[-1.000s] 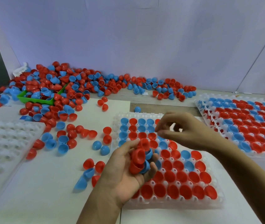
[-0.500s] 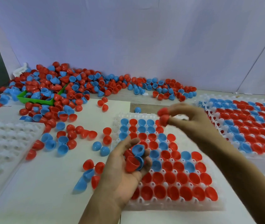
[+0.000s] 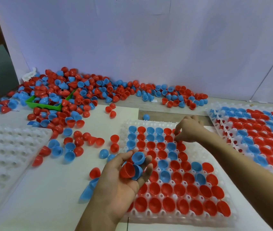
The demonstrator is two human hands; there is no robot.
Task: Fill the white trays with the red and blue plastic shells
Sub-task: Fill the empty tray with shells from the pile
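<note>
My cupped left hand (image 3: 115,182) cradles light, slick red and blue plastic half-shells (image 3: 133,166); I'd pinch rims; right hand (image 3: 188,130) pinches one red shell into the white tray (image 3: 150,214)

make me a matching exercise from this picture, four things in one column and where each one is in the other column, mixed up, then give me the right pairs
Things:
1. green bin
2. empty white tray
3. left hand
4. right hand

Places:
A. at the far rows of the middle tray, fingertips down among the shells
B. buried in the big shell pile at the back left
C. over the middle tray's near left edge, holding red and blue shells
D. at the left edge of the table

Pairs: 1-B, 2-D, 3-C, 4-A
</note>
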